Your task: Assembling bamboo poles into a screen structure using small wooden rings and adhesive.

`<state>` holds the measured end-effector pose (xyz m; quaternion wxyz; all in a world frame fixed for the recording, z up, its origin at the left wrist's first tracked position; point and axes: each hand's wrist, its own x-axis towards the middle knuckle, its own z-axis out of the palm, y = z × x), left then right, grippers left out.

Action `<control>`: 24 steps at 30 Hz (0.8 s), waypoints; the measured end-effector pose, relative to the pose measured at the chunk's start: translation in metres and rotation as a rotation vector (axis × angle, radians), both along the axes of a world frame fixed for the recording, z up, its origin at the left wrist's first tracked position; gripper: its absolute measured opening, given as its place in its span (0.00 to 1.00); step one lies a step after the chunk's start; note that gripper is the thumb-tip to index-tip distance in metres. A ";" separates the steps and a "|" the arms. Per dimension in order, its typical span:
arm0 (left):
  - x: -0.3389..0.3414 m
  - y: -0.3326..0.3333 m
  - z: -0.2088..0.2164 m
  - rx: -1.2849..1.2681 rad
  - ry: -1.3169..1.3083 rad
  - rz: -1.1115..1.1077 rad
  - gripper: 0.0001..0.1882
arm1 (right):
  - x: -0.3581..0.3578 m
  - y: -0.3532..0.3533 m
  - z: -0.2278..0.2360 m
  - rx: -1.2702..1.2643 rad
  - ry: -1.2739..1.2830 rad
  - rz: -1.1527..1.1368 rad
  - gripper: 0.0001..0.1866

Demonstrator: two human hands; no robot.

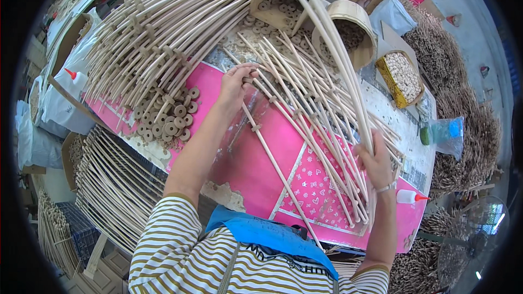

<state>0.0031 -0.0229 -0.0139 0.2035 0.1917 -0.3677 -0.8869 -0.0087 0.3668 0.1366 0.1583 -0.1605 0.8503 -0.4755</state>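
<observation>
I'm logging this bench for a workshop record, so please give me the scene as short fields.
Surface: pink-covered work table
Left hand: closed on a small round brown wooden disc; whether also on a rod is unclear
Right hand: gripping long, thin, pale wooden rods, blurred
Between hands: loose pale rods, some carrying discs
Left side: heap of brown wooden discs below a large sheaf of pale rods
Box: yellow-sided, filled with small round pale beads
Bottle: white plastic, red tip, beside the right forearm
</observation>
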 end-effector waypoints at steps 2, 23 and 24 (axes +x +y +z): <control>-0.002 -0.010 -0.007 0.051 0.008 0.026 0.11 | 0.022 -0.001 0.001 -0.006 -0.139 -0.005 0.14; -0.004 -0.027 -0.026 0.072 0.017 -0.004 0.13 | 0.098 0.007 -0.038 -0.146 -0.659 0.066 0.17; -0.003 -0.028 -0.025 0.034 0.056 -0.025 0.13 | 0.097 0.006 -0.038 -0.166 -0.648 0.064 0.17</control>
